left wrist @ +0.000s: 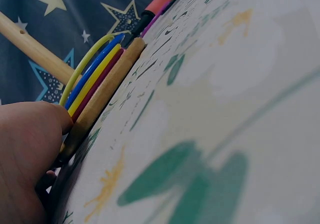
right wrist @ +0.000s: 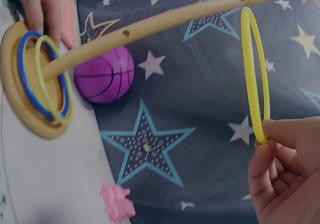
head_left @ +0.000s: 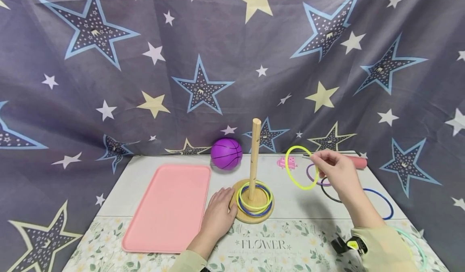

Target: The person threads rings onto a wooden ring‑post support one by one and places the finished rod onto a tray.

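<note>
the right hand (head_left: 336, 171) pinches a yellow ring (head_left: 286, 165) between thumb and fingertips; the ring hangs in the air above the back right part of the surface (head_left: 134, 183), tilted, to the right of the wooden pole (head_left: 255, 155) and not around it. the left hand (head_left: 219, 209) rests at the near left edge of the round wooden base (head_left: 259, 197), its fingers relaxed and fairly straight, thumb toward the rim. the pole stands upright on this base, near the middle of the surface, and a stack of rings lies around its foot. the left wrist view shows a yellow-green ring (left wrist: 84, 61) on top, tilted, then a blue ring (left wrist: 90, 71), a second yellow ring (left wrist: 95, 79) and a dark red ring (left wrist: 104, 80).

a pink tray (head_left: 167, 211) fills the left side of the surface. a purple ball (head_left: 226, 154) and a small pink toy (head_left: 287, 163) sit along the back edge, and a reddish rod (head_left: 357, 162) lies at the back right corner. toward the right edge lie a purple ring (head_left: 309, 175), a black ring (head_left: 328, 195) and another blue ring (head_left: 388, 201), with a mint ring (head_left: 417, 243) near the front right corner.
</note>
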A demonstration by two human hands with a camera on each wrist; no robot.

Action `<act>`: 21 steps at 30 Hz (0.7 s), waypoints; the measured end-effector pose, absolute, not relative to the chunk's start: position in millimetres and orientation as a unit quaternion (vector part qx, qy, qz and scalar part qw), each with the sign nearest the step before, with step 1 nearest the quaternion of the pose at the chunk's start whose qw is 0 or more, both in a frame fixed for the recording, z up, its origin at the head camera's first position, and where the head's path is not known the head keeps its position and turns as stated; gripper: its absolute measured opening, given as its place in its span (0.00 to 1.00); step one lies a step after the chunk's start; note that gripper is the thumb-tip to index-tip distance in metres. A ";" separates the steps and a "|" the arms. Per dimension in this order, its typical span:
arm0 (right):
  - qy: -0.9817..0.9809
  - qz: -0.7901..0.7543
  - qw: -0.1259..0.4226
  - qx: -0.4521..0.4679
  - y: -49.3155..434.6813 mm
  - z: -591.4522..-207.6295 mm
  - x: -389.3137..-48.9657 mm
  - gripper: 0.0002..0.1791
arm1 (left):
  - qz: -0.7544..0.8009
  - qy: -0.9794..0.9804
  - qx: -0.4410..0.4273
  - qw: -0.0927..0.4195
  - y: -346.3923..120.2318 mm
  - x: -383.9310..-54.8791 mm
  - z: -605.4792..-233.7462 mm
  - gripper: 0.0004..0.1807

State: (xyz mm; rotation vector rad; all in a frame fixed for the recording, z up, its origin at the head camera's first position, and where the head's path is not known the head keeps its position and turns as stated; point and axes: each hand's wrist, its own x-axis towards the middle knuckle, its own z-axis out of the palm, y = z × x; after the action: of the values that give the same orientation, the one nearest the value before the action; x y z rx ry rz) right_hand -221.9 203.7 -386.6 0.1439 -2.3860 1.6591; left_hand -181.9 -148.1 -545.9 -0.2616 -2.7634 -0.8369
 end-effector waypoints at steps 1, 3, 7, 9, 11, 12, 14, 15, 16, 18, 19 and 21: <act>-0.812 0.571 0.114 0.050 201.1 -384.1 -222.5 0.19 | -0.286 -0.946 -0.089 0.121 -148.3 -181.9 -546.3 0.30; -0.805 0.580 0.113 0.055 195.8 -378.7 -223.5 0.19 | -0.286 -0.947 -0.088 0.120 -148.4 -181.6 -546.6 0.30; -0.789 0.599 0.118 0.069 185.6 -368.7 -224.8 0.18 | -0.286 -0.946 -0.089 0.121 -148.1 -182.0 -546.5 0.30; -0.786 0.602 0.122 0.074 180.9 -363.8 -225.1 0.18 | -0.287 -0.946 -0.089 0.120 -148.0 -182.4 -547.1 0.30; -0.783 0.604 0.128 0.075 176.4 -358.9 -225.1 0.18 | -0.289 -0.946 -0.089 0.118 -147.9 -182.6 -547.4 0.30; -0.782 0.605 0.130 0.075 174.0 -356.2 -225.1 0.18 | -0.290 -0.946 -0.089 0.118 -147.9 -182.7 -547.5 0.30; -0.781 0.605 0.133 0.076 169.0 -350.8 -224.8 0.18 | -0.292 -0.945 -0.088 0.118 -147.8 -182.7 -547.6 0.30; -0.779 0.608 0.135 0.077 166.4 -348.3 -224.6 0.18 | -0.292 -0.945 -0.087 0.117 -147.8 -182.6 -547.2 0.30; -0.776 0.611 0.136 0.079 163.9 -345.7 -224.4 0.18 | -0.292 -0.945 -0.086 0.116 -147.8 -182.6 -547.1 0.30; -0.770 0.617 0.138 0.082 158.8 -341.2 -224.7 0.17 | -0.292 -0.946 -0.085 0.115 -147.7 -182.6 -547.1 0.30; -0.768 0.620 0.139 0.084 156.5 -339.1 -224.5 0.17 | -0.292 -0.946 -0.084 0.114 -147.7 -182.6 -547.2 0.30; -0.762 0.626 0.142 0.086 152.0 -335.8 -224.8 0.16 | -0.292 -0.946 -0.082 0.112 -147.7 -182.7 -547.4 0.30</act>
State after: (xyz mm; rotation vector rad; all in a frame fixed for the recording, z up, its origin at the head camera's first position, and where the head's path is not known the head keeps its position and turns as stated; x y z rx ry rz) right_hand -224.8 152.0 -335.8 0.2470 -2.1983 1.8072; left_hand -182.7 -147.7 -547.4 -0.2419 -2.7791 -0.8562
